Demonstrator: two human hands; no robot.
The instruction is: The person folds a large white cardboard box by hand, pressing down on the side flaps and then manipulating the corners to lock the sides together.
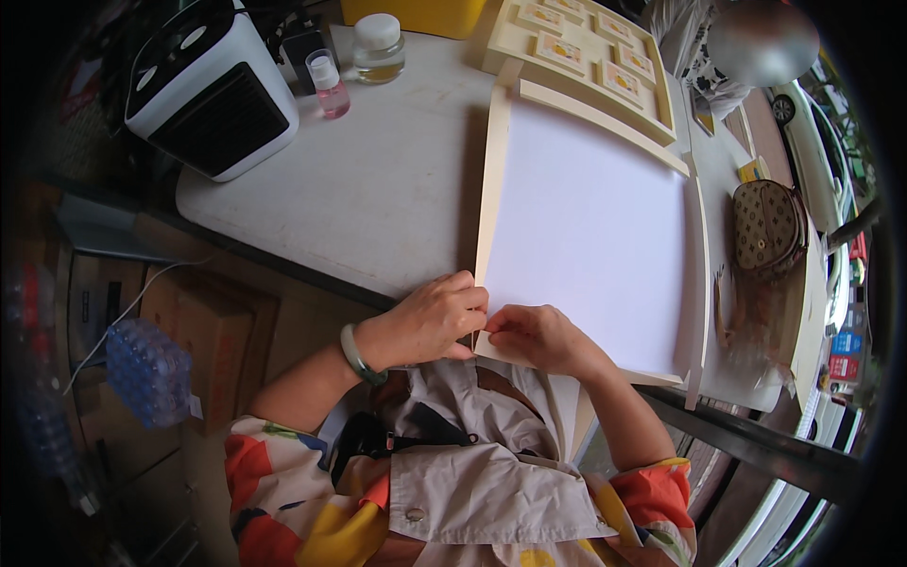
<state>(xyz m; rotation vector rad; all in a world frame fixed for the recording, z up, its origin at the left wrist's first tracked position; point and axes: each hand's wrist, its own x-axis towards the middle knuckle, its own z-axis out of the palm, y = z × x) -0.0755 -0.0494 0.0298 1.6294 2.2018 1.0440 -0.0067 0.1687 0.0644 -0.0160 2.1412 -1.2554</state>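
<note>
A large, shallow cream card tray with a white inner face lies before me, its near edge at the table's front. Its walls look like upright strips, and strips at the far-left and right corners stick out past the joins. My left hand, a green bangle on the wrist, pinches the left wall at the near-left corner. On the near wall of that same corner, my right hand grips the edge between thumb and fingers. The fingers hide part of the corner join.
Beyond the tray lies a cream panel bearing several small framed pictures. A white air cooler, a pink spray bottle and a lidded jar stand at the back left. A patterned bag sits at right.
</note>
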